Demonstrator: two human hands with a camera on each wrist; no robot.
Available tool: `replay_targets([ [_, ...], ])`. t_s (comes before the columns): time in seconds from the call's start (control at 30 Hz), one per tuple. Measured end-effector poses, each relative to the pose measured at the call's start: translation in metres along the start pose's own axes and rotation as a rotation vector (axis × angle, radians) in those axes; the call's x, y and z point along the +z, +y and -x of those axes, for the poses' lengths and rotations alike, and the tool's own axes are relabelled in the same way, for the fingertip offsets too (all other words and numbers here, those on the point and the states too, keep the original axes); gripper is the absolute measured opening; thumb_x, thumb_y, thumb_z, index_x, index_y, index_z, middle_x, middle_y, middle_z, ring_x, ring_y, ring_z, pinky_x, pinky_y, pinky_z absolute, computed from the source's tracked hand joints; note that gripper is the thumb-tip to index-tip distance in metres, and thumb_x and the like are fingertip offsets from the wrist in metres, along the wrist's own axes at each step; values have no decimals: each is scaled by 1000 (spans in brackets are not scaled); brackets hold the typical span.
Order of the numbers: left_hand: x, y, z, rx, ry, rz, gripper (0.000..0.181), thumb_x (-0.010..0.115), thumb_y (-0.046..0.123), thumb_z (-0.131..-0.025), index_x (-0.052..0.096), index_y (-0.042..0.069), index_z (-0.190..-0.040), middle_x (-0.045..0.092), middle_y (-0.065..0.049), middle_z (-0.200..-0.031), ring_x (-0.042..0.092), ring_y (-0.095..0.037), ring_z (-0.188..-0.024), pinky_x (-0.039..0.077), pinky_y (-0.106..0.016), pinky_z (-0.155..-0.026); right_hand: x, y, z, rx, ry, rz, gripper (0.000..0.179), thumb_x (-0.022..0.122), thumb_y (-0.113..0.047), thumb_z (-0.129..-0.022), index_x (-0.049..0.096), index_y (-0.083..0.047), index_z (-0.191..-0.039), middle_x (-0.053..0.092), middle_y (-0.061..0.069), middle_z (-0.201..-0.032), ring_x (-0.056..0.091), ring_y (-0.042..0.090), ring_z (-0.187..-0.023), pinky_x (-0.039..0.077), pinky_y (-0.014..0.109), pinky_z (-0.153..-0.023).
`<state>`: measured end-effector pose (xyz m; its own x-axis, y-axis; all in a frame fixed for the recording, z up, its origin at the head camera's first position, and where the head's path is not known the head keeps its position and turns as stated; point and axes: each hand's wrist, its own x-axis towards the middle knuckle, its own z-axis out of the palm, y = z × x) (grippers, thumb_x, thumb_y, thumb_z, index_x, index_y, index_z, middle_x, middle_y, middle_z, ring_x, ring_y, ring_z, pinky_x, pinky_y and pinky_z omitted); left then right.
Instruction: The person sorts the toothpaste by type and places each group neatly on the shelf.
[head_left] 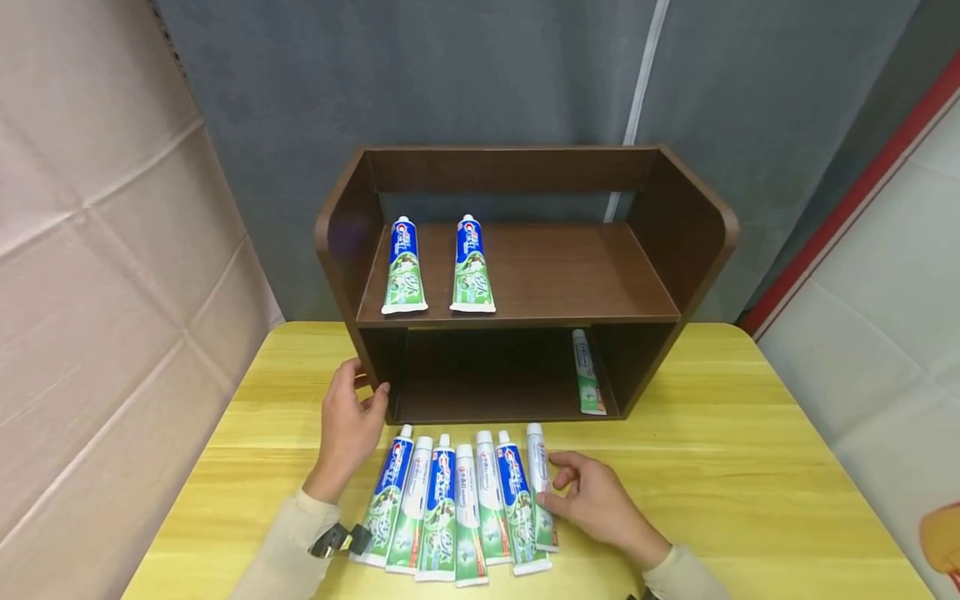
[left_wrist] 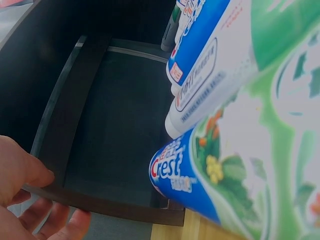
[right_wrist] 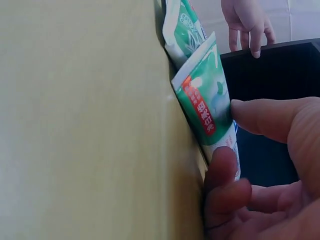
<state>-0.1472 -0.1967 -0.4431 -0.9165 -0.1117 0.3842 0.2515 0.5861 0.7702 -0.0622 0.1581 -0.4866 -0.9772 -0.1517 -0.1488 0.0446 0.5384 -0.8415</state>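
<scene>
My left hand [head_left: 351, 423] holds the left side panel of a dark brown two-tier shelf [head_left: 577, 275], thumb on one face and fingers on the other in the left wrist view. At the right end of a row of toothpaste tubes on the table, my right hand [head_left: 600, 504] pinches a white-and-green toothpaste tube [head_left: 537, 462] between thumb and fingers. That tube's flat green end [right_wrist: 202, 95] faces the right wrist camera. Several more tubes lie side by side to its left, blue-and-green Crest ones [head_left: 440, 492] mixed with white-and-green ones [head_left: 467, 492], caps toward the shelf.
Two Crest tubes, one at far left [head_left: 405, 267] and another [head_left: 472, 267] beside it, lie on the upper tier. A white-and-green tube [head_left: 588, 375] lies at the right of the lower compartment. The yellow wood-grain table [head_left: 750, 467] extends to both sides; a grey curtain [head_left: 480, 75] hangs behind.
</scene>
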Motion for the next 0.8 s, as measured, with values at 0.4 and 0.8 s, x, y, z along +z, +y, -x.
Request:
replay_targets([
  [0.4,1,1,0,0,10,-4,46,70,8,-100,53,8,-142,63,-14,-131,66,-33,-117,66,-53,-89,6,-7,8,-7,12,158,57,95,-34,-77,71,-1,-118,61,-3,-87,51,7,-63,48,22,-62],
  [0.8,0,0,1,2,8,-6,46,70,8,-100,52,9,-143,62,-14,-131,65,-33,-118,65,-54,-89,-5,-11,12,-60,-115,65,55,89,-17,-83,64,3,-127,66,2,-93,61,11,-69,56,24,-61],
])
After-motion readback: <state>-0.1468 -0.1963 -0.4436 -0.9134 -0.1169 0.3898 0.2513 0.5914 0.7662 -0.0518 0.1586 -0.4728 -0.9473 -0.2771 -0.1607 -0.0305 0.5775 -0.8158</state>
